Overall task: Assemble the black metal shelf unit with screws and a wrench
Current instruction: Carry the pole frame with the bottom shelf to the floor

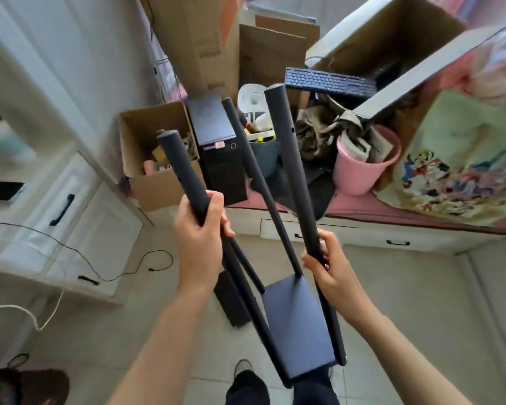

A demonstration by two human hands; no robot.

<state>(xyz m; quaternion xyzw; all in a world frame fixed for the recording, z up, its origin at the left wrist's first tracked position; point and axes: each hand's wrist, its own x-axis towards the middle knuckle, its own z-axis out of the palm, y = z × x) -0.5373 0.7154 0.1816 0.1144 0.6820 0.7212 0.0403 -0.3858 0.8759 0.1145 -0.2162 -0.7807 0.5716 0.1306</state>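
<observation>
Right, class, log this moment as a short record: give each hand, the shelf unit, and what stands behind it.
left hand: grips the left black post
right hand: grips the right black post
shelf unit: held up off the floor, posts pointing away, one shelf panel fitted at the near end
behind: pink bucket, cardboard box, keyboard

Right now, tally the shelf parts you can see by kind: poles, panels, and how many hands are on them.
Black poles: 4, the left pole, the right pole and two thinner ones behind.
Black shelf panels: 1, the fitted panel.
Hands gripping poles: 2, left hand, right hand.
Total: 7
</observation>
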